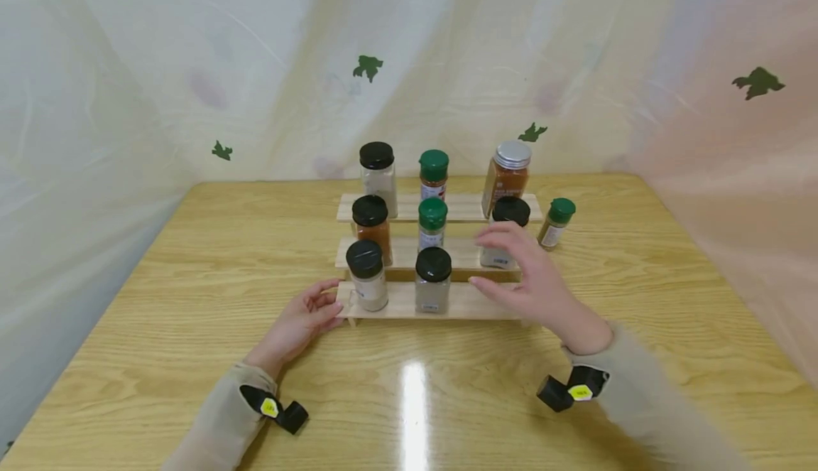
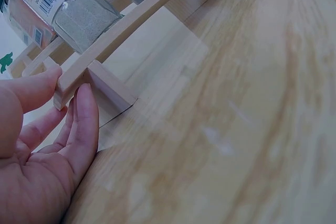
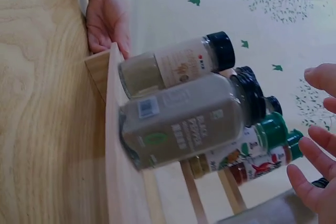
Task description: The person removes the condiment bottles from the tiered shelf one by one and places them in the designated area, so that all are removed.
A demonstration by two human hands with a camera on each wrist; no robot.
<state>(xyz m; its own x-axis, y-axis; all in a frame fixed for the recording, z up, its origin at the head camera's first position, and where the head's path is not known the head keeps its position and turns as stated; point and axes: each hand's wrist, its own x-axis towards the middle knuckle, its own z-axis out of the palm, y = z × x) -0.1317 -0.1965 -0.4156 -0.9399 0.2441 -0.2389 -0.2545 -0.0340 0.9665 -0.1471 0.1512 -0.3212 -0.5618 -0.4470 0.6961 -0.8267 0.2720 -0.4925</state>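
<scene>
A three-step wooden spice rack (image 1: pixel 466 208) stands on the table (image 1: pixel 192 300), toward its far edge and close in front of the leaf-printed curtain (image 1: pixel 192 66). The left hand (image 1: pixel 307 318) rests on the table with relaxed, nearly straight fingers touching the left end of the rack's lowest step; the left wrist view shows the fingertips (image 2: pixel 86 95) against that wooden corner, gripping nothing. The right hand (image 1: pixel 530 275) hovers open over the right side of the rack, fingers spread, just in front of a black-lidded jar (image 1: pixel 508 226) on the middle step (whether it touches the jar I cannot tell). The bottom step carries two black-capped jars, one at the left (image 1: pixel 367 275) and one at the centre (image 1: pixel 433 280), leaving its right half bare under the right hand. The middle step also holds a jar of orange powder (image 1: pixel 373 226) and a green-capped bottle (image 1: pixel 432 224); the top step holds a pale jar (image 1: pixel 378 169), another green-capped bottle (image 1: pixel 434 174) and a silver-lidded jar (image 1: pixel 507 176). A small green-capped bottle (image 1: pixel 556 224) stands on the table just right of the rack. Broad open tabletop lies in front and to both sides.
</scene>
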